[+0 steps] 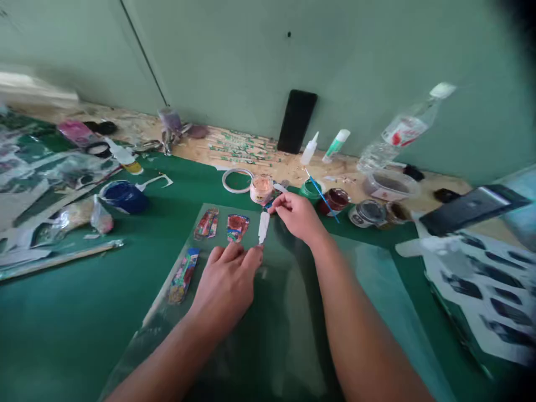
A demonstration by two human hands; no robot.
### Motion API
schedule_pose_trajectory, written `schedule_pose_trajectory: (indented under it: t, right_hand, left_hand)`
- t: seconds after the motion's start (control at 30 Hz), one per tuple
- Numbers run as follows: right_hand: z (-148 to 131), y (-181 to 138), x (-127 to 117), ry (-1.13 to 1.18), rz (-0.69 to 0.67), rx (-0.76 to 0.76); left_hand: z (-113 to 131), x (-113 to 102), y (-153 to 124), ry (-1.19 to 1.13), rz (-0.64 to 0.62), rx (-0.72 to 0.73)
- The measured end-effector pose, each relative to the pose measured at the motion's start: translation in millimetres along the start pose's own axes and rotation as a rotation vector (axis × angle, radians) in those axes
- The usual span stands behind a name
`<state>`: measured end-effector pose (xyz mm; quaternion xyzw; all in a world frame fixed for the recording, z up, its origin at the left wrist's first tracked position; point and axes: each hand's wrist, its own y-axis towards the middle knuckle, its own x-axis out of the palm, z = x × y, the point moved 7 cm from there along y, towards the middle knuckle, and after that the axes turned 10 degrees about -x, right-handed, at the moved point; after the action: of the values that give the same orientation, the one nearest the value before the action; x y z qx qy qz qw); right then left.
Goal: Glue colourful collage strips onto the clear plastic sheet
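Observation:
A narrow white paper strip [263, 227] stands between my two hands over the clear sheet [285, 312]. My left hand [228, 276] is closed, its thumb and fingertip at the strip's lower end. At the upper end, my right hand [298, 216] pinches with thumb and forefinger; a small dark-blue bit shows there, but what it holds is unclear. Just beyond my left fingers lies a red-brown painted cutout [238, 226]. Two more colourful cutouts rest on the sheet, a striped piece [207, 223] and a long piece [183, 276].
Behind my hands stand a peach paint jar [262, 191], a tape ring [237, 181], a green paint jar [310, 191] with a blue brush [321, 195], and a dark red jar [334, 202]. A phone [297, 121] leans on the wall. A blue paint pot [124, 198] sits left.

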<state>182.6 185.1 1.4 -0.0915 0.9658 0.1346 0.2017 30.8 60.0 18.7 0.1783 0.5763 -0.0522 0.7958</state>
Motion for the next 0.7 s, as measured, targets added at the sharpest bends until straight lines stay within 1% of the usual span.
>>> schedule_pose_trajectory:
  t: [0.23, 0.47, 0.7]
  right_hand:
    - [3.1, 2.4, 0.6, 0.031, 0.019, 0.042]
    - [4.5, 2.5, 0.2, 0.062, 0.035, 0.059]
    - [7.5, 2.4, -2.0, 0.052, 0.096, 0.101]
  left_hand:
    - [-0.7, 0.6, 0.0, -0.014, -0.016, -0.024]
    - [-0.8, 1.3, 2.0, -0.010, -0.003, -0.027]
    - [-1.1, 3.0, 1.3, 0.002, -0.009, -0.027]
